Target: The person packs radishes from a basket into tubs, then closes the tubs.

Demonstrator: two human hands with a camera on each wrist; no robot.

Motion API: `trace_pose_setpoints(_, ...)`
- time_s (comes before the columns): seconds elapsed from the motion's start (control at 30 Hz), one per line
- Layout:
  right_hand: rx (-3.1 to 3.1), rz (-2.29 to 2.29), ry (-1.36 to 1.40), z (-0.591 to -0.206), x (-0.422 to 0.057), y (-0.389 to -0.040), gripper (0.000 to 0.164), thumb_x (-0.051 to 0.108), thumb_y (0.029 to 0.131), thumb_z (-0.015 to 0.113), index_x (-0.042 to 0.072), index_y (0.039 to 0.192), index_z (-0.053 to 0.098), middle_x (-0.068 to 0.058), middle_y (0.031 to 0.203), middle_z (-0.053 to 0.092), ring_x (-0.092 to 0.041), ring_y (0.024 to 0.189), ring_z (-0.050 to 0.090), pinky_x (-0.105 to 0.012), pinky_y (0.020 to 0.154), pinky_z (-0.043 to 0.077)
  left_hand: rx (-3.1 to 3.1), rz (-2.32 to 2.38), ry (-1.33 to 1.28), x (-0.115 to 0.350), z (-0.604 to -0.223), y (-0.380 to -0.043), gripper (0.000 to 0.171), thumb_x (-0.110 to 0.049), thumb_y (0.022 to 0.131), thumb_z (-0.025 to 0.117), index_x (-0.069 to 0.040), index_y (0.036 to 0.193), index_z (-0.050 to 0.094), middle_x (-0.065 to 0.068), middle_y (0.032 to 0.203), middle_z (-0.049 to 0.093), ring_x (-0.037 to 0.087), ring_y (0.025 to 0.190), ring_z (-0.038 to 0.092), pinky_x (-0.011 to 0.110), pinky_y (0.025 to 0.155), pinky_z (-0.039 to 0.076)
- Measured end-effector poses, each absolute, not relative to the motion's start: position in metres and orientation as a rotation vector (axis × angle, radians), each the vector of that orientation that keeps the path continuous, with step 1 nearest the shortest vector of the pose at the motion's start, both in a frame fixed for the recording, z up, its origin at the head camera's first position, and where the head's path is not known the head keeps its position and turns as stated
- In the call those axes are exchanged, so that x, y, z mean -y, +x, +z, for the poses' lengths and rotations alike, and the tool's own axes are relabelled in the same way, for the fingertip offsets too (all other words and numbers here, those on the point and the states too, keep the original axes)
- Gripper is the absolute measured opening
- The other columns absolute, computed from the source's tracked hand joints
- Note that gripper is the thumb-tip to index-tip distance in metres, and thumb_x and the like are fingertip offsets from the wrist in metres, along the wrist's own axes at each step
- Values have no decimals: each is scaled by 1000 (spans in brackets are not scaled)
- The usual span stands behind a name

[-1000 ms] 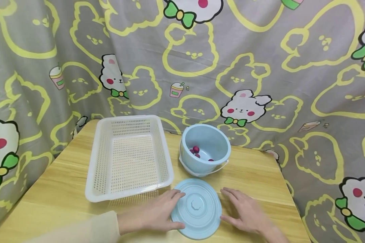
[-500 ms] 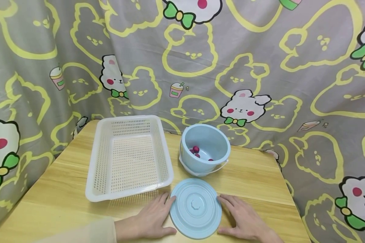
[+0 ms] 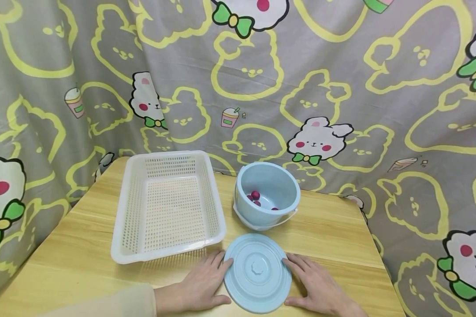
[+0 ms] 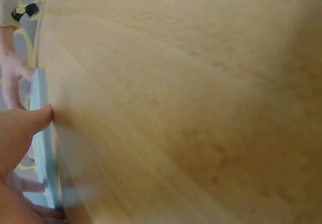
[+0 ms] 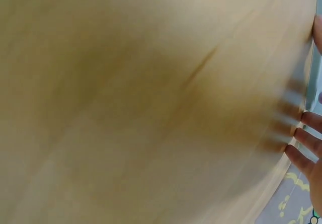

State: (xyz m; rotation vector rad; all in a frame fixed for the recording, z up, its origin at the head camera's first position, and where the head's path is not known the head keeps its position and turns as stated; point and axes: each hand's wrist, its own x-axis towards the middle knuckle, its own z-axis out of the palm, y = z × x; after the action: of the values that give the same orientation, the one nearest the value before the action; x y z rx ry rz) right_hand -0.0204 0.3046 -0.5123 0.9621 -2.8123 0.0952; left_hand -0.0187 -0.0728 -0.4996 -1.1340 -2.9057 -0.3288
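Note:
A round light-blue lid [image 3: 258,288] with a small raised knob lies on the table in the head view. My left hand [image 3: 201,281] is at its left side, index fingertip at the rim and thumb stretched toward the lower edge. On the opposite side my right hand [image 3: 317,281] has its index fingertip at the rim and its thumb low beside it. The fingers of both hands are spread and fairly straight. Behind the lid stands a light-blue bucket [image 3: 247,213] with a white handle and several dark red balls [image 3: 255,195] inside. In the left wrist view the lid [image 4: 45,148] shows edge-on.
A white perforated plastic basket [image 3: 119,237] stands on the wooden table [image 3: 337,220], left of the bucket. A grey curtain [image 3: 254,57] with yellow outlines and white cartoon animals hangs behind and at both sides of the table.
My left fingers have drawn back from over the lid to its left rim, and my right hand has closed in on the right rim. The lid has shifted slightly right since half a second ago.

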Motion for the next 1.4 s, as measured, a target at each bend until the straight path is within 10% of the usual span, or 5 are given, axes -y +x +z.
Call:
trace_pose_setpoints(0.8,2879,441,803,-516,-303,-4,99,82,67,79,33,150,56,2,153,61,-22,129,64,-49,98,61,2673,-399,-1082,69,-523,-12,90,-77,88,55,-5,141,61,23,142,60,33,132,62,45,110,57)
trace_pose_setpoints(1.0,2883,644,709,-510,-304,4,98,75,65,86,36,149,56,3,158,56,-14,138,58,-31,103,59,2600,-407,-1065,69,-520,-12,87,-76,87,57,-7,140,63,21,144,59,30,131,62,42,108,59)
trace_pose_setpoints(1.17,2694,819,835,-503,-309,8,100,57,63,96,21,148,58,-10,157,56,3,148,43,-3,115,33,2535,-429,-1067,70,-513,-12,86,-77,86,58,-9,139,63,19,145,59,27,130,62,40,106,60)
trace_pose_setpoints(1.4,2640,1021,853,-485,-317,20,100,34,62,103,13,149,58,-13,159,52,6,150,40,0,115,25,2408,-573,-1101,69,-501,-10,84,-74,84,65,-10,138,63,20,147,59,27,131,62,42,103,61)
